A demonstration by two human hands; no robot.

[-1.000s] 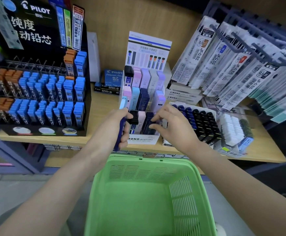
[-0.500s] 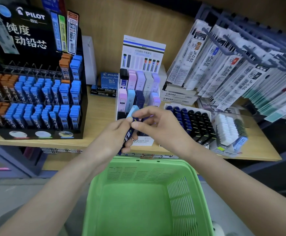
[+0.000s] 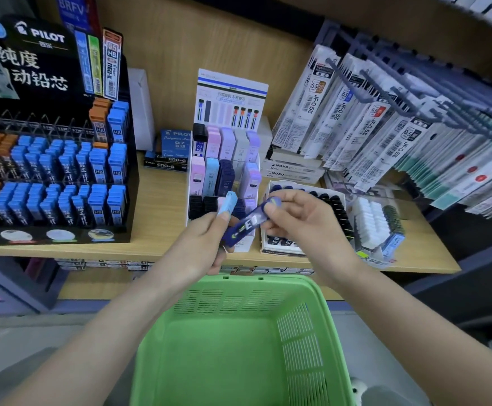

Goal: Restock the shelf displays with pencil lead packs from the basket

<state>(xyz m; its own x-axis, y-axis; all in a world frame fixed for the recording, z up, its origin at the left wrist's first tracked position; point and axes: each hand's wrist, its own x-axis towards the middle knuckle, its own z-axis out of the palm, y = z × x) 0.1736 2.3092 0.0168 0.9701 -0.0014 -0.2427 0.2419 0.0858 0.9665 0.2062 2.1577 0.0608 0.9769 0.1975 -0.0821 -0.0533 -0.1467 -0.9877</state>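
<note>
Right hand (image 3: 306, 227) has come away from the front row of the pastel display (image 3: 224, 171) and now pinches the upper end of a tilted navy lead pack (image 3: 249, 225) at frame centre, above the shelf (image 3: 162, 200) edge. Left hand (image 3: 200, 247), fingers curled, grips that pack's lower end together with a light-blue pack (image 3: 229, 203). The green basket (image 3: 238, 281) below shows no packs. The step looks like sorting the held packs. Next, the navy one probably goes upright into the dark-pack tray (image 3: 335, 206) just to the right.
</note>
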